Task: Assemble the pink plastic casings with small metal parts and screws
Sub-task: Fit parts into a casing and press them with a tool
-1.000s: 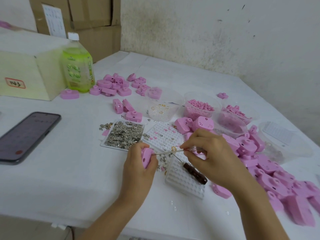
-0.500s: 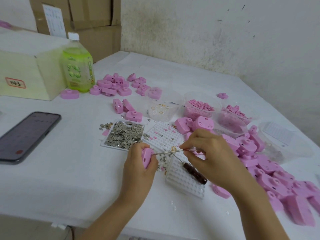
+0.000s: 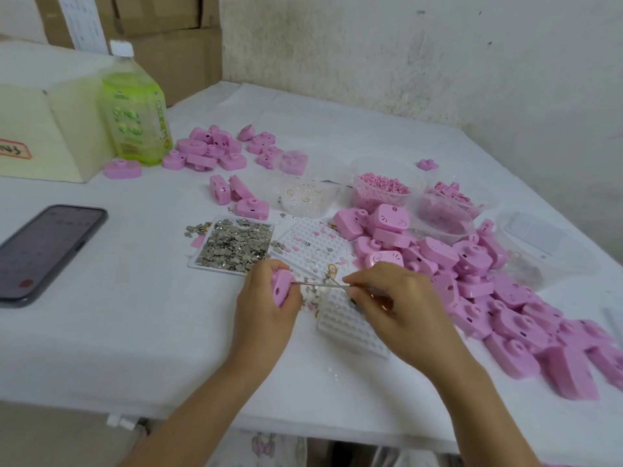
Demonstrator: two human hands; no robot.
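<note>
My left hand (image 3: pixel 263 308) grips a pink plastic casing (image 3: pixel 282 286) on its edge, just above the table. My right hand (image 3: pixel 397 308) pinches a thin metal tool (image 3: pixel 320 283) whose tip reaches into the casing's side. A tray of small grey metal parts (image 3: pixel 234 246) lies just behind my left hand. Beneath my hands lie two white dimpled trays (image 3: pixel 315 244) (image 3: pixel 350 326) with tiny parts. A big heap of pink casings (image 3: pixel 488 291) spreads to the right.
A phone (image 3: pixel 47 251) lies at the left. A green bottle (image 3: pixel 136 109) and a cream box (image 3: pixel 40 129) stand at the back left, with more pink casings (image 3: pixel 215 150) beside them. Clear tubs of pink bits (image 3: pixel 381 190) and rings (image 3: pixel 305 197) sit behind the trays.
The dark-handled screwdriver that lay on the near dimpled tray is now hidden under my right hand. Both hands stay at the casing with the thin tool.
</note>
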